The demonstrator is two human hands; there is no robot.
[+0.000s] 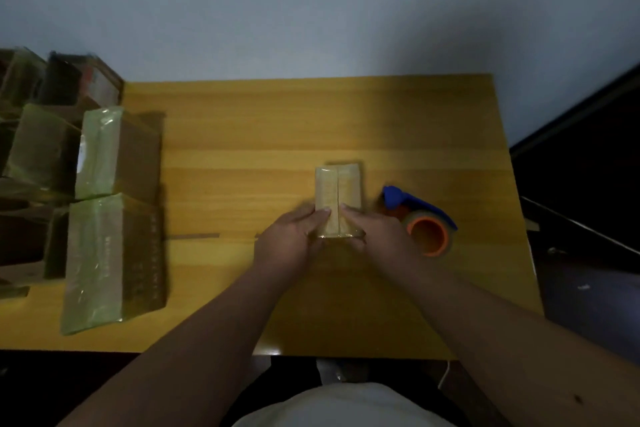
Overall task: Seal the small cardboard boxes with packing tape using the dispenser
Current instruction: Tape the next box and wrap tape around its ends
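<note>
Between both hands, on the yellow table [242, 121], stands one small cardboard box [338, 196] with glossy tape along its top seam. The left hand [289, 239] grips its near left side, thumb on top; the right hand [375, 236] grips its near right side, thumb likewise on top. Just beyond the right hand lies one tape dispenser [420, 218], blue handle and orange roll, apart from the box. Well off to the left of the left hand sit three taped boxes [114, 218] plainly seen, with more blurred ones behind, too dim to count
</note>
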